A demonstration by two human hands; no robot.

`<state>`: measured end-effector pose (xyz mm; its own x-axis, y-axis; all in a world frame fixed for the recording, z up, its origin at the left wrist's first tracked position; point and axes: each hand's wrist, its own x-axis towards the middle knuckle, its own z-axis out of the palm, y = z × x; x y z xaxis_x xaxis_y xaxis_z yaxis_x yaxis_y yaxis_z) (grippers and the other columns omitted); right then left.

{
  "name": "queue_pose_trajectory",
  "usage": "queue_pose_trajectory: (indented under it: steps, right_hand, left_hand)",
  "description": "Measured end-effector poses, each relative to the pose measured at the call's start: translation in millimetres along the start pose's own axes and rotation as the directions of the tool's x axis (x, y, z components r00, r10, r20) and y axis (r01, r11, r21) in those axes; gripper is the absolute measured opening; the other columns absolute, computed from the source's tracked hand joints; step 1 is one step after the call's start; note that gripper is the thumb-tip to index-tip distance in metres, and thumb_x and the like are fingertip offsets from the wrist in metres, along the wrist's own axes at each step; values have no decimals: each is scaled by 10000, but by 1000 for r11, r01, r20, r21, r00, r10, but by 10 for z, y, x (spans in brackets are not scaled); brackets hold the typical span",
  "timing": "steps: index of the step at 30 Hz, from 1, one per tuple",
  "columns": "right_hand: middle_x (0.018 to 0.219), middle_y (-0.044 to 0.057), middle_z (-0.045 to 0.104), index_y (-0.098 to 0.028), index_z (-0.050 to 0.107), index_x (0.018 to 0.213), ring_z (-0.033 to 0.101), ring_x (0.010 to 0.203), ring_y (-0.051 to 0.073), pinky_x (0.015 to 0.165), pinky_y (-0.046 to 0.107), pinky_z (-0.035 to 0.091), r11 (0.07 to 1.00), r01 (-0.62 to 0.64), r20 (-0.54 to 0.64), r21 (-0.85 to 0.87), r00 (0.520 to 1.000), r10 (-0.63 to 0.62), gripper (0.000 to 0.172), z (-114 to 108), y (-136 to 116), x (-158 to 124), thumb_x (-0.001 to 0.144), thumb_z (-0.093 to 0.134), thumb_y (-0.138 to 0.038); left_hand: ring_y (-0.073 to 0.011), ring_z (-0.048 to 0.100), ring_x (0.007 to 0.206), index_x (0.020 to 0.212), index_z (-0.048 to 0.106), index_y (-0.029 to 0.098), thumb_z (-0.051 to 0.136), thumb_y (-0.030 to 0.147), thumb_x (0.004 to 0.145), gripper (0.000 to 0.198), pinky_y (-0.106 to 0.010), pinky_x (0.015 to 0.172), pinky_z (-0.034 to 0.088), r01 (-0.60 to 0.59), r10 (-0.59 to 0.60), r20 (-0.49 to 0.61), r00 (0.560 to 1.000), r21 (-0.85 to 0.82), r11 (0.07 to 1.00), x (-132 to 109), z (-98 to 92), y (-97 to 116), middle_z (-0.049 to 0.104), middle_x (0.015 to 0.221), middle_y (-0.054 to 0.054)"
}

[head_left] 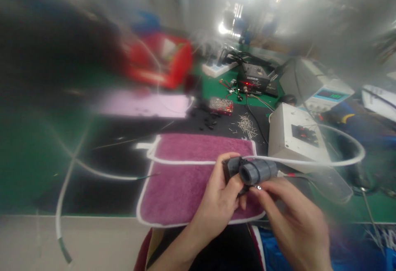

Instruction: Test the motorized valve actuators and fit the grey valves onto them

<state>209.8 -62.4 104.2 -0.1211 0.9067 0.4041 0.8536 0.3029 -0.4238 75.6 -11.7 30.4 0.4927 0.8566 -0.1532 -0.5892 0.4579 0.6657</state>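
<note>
One grey-and-black device (pixel 260 172) was held just above the near right part of one purple cloth (pixel 176 188), close to the near edge of the green-and-black surface (pixel 24 180). The left hand (pixel 225 196) was wrapped around its black side, probably to steady it and free the other hand for fine work. The right hand (pixel 297 211) pinched what looked like one small shiny metal piece (pixel 258 187) just below the grey tube. The cloth lay at the near edge, likely as padding. One white cable (pixel 328 163) looped toward the right edge. Beyond the cloth was one heap of silvery pins (pixel 247 126), too many to count, near one red tray (pixel 230 108), both perhaps set there for easy reach; several black bits (pixel 210 123) lay nearby, too blurred to count. Toward the far right corner stood one white box (pixel 280 135), one black unit (pixel 252 79) and one instrument (pixel 309 81) with a lit display.
</note>
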Motion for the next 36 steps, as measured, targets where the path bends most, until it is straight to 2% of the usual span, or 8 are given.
queue_pose_trajectory:
  steps: [9,16,24,26,28,30,32,36]
  right_hand:
    - [946,-75,698,-244,686,1046,671,780,42,746,85,508,995,-97,24,8,995,97,112,-25,-38,-42,1045,659,-136]
    - [975,-70,706,-248,685,1065,675,798,49,746,91,512,998,-62,42,-23,997,63,102,-61,-54,-52,1055,648,-154]
    - [1071,13,700,-191,727,1137,674,964,89,913,150,522,995,39,-82,-90,996,-46,161,85,-34,-161,1032,679,-78]
    - [1053,16,707,-226,757,1164,680,923,102,853,155,544,996,-90,-94,28,991,93,171,103,-19,-180,1047,684,-126]
    - [957,19,693,-267,781,1164,648,774,101,728,150,555,862,-365,-6,351,920,392,128,102,9,-181,1064,701,-257]
    - [896,38,643,-239,793,1125,581,699,91,673,147,550,471,-579,215,666,753,622,170,88,45,-160,1028,760,-375]
    - [921,61,600,-177,796,1116,548,732,89,705,149,559,118,-618,397,778,627,670,272,67,85,-129,965,832,-400]
    - [1026,93,601,-132,781,1241,558,817,99,782,158,581,-118,-621,532,775,540,652,366,22,149,-86,933,862,-314]
  left_hand:
    - [-44,539,604,1409,380,247,588,469,1063,460,-141,541,448,-29,27,29,999,72,997,-34,-53,-51,580,861,26]
    - [-45,546,620,1412,376,247,609,460,1051,480,-146,548,447,2,-3,30,1000,60,998,-69,-27,-49,597,897,14]
    - [-61,539,518,1361,387,210,576,458,1058,434,-158,465,378,16,-15,53,998,-18,1000,-17,-39,-12,586,821,22]
    - [-64,523,505,1337,416,196,553,446,1062,397,-171,468,354,36,-33,48,998,-50,998,-6,-51,0,598,819,10]
    - [-67,527,522,1293,449,181,537,424,1064,345,-182,485,348,59,-56,37,998,-95,994,-2,-58,17,625,855,-11]
    - [-68,541,537,1237,468,165,524,409,1065,303,-187,489,348,85,-83,21,996,-153,985,1,-57,37,658,934,-43]
    - [-66,544,537,1206,479,155,527,406,1062,294,-186,485,338,96,-97,3,995,-200,975,5,-53,58,675,1001,-69]
    - [-63,539,526,1239,488,160,539,418,1060,318,-183,481,298,101,-103,2,995,-224,969,14,-45,74,684,1017,-70]
